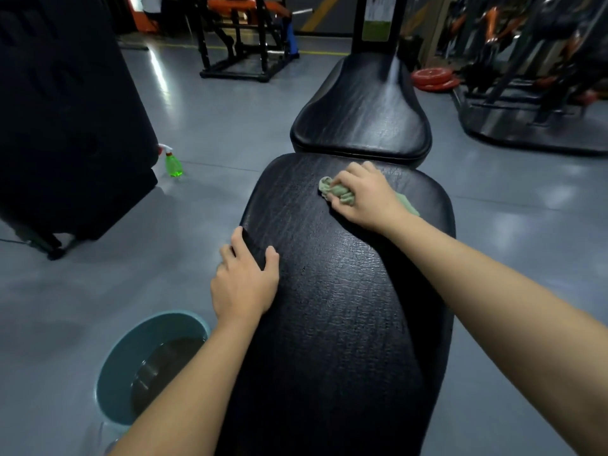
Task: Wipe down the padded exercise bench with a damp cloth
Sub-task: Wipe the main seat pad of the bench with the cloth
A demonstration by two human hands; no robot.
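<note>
The black padded bench [335, 291] runs away from me down the middle of the view, with a second black pad [362, 106] beyond a gap. My right hand [365, 195] presses a bunched green cloth [332, 190] onto the far end of the near pad, close to the gap. A corner of the cloth sticks out behind the wrist. My left hand [245, 278] lies flat on the left edge of the near pad, fingers spread over the side, holding nothing.
A teal bucket [112, 366] with water stands on the grey floor at my lower left. A green spray bottle [172, 161] stands further left beside a large black block [65, 120]. Gym machines and red weight plates [434, 79] fill the back.
</note>
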